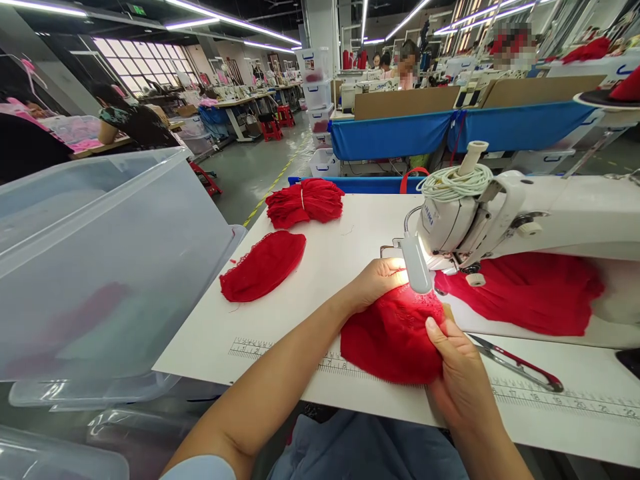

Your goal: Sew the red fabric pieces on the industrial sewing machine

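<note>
The red fabric piece (387, 343) is on the near side of the sewing machine's head, held between both hands over the white tabletop (360, 233), its lower edge covering part of the printed ruler (575, 401). If the two hands pull unevenly, the gathered part could pucker or skew; a loose fold underneath might also get caught, since the cloth hides its own lower layers. Fingers so near the machine's head would be at risk should the needle run, though the lamp and its glare cover that spot, so I cannot tell whether any cloth sits beneath the needle. The piece itself looks soft and thin, rounded along its near edge, wrinkled through the middle, with a lacy or textured patch lit brightly at its far side. The left hand (381, 283) has its fingers drawn together, pinching the far left edge; the right hand (457, 360) presses its thumb on top, the fingers tucked under the right edge. The small lamp (417, 263) hangs just above, attached to the sewing machine (555, 210). More red cloth (525, 293) lies beneath the machine's arm, red-handled snips (520, 367) rest beside the right hand, and farther left lie an oval red piece (263, 267) and a tied red bundle (320, 202).
</note>
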`<state>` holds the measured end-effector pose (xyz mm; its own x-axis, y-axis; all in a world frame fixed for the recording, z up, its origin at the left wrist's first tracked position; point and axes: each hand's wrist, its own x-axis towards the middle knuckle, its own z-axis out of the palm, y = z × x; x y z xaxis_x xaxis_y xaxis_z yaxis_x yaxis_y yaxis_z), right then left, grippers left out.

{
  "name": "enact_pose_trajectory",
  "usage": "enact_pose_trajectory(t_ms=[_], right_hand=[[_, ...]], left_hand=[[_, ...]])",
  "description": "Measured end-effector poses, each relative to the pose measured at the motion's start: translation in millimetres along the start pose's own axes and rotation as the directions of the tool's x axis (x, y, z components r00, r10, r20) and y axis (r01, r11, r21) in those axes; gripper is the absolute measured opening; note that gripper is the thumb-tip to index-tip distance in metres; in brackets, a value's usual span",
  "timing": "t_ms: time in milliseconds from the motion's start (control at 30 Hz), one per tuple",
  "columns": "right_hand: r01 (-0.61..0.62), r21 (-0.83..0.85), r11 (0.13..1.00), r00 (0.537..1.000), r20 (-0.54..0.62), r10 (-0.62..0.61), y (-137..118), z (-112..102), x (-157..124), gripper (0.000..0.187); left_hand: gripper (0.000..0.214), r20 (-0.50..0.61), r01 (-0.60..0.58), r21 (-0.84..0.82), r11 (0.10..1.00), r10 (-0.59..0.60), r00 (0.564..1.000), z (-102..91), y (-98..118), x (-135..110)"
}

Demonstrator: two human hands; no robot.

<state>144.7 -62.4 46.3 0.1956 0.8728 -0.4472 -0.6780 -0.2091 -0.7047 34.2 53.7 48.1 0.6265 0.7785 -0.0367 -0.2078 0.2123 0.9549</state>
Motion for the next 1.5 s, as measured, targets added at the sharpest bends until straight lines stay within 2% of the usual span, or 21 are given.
enact_pose_trajectory(t_ms=[200,367,467,533,600,733,800,867,900,1000,1067,1167,1233,1333,1400,1500], right_hand=[[0.032,0.0,0.999,0.999,0.01,-0.032,-0.3,-4.4,-3.3,0.049],[0.041,-0.03,0.999,0.999,0.01,-0.041,-3.3,-5.3,-7.2,0.052],[0.036,-0.026,0.999,0.999,-0.021,-0.036,-7.4,-5.2,-7.1,0.057],[0.036,-0.011,0.999,0.996,-0.077,-0.037,-10.1,-7.0,-5.6,0.058],[0.054,0.002,0.999,0.988,-0.142,-0.053,-12.0,-10.7,-3.8,0.053],[0.103,0.014,0.995,0.969,-0.226,-0.097,-13.2,-17.8,-1.8,0.044],[0.091,0.033,0.995,0.97,-0.227,-0.081,-13.6,-18.1,-1.9,0.044],[0.063,0.046,0.997,0.973,-0.225,-0.051,-14.2,-16.6,-2.2,0.043],[0.058,0.052,0.997,0.97,-0.239,-0.044,-14.4,-15.7,-2.3,0.041],[0.056,0.052,0.997,0.952,-0.303,-0.038,-14.7,-13.5,-2.6,0.037],[0.051,0.03,0.998,0.962,-0.272,-0.041,-14.5,-12.9,-2.5,0.04],[0.017,0.007,1.0,0.985,-0.174,-0.016,-14.6,-12.6,-1.6,0.046],[-0.015,0.033,0.999,0.988,-0.154,0.02,-15.1,-12.0,-1.0,0.049],[-0.039,0.069,0.997,0.985,-0.164,0.049,-16.3,-10.6,-0.8,0.051],[-0.031,0.058,0.998,0.982,-0.184,0.041,-16.7,-10.0,-1.3,0.048],[-0.009,0.023,1.0,0.979,-0.203,0.013,-16.0,-10.5,-2.3,0.043]], left_hand=[[0.03,-0.022,-0.002,0.12,0.993,0.004,1.0,-3.4,-1.9,3.0],[0.03,-0.003,0.002,0.142,0.99,-0.001,1.0,-3.8,-1.1,2.6],[0.03,0.007,0.012,0.142,0.99,-0.013,1.0,-2.2,0.5,1.9],[0.025,-0.004,0.013,0.214,0.977,-0.012,1.0,-2.0,3.2,0.5],[0.017,-0.026,0.009,0.385,0.923,0.001,1.0,-3.3,7.0,-2.0],[0.022,-0.071,0.044,0.737,0.675,0.013,0.997,-8.9,13.4,-7.5],[0.02,-0.097,0.061,0.809,0.584,0.031,0.995,-10.6,14.2,-8.8],[0.019,-0.085,0.049,0.838,0.543,0.041,0.995,-10.6,13.5,-9.1],[0.02,-0.065,0.036,0.838,0.545,0.035,0.997,-10.0,12.9,-9.2],[0.017,-0.018,0.017,0.773,0.634,-0.006,1.0,-7.2,12.3,-9.8],[0.017,-0.055,0.059,0.747,0.663,-0.027,0.998,-5.9,13.5,-11.4],[0.024,-0.07,0.096,0.789,0.607,-0.067,0.995,-6.3,16.9,-15.2],[0.03,-0.005,0.051,0.829,0.558,-0.083,0.997,-8.0,19.2,-17.5],[0.045,0.139,-0.096,0.84,0.535,-0.04,0.989,-10.9,19.6,-18.0],[0.037,0.193,-0.169,0.823,0.542,0.013,0.981,-12.7,17.4,-15.9],[0.024,0.191,-0.175,0.778,0.603,0.037,0.981,-15.4,13.0,-11.8]])
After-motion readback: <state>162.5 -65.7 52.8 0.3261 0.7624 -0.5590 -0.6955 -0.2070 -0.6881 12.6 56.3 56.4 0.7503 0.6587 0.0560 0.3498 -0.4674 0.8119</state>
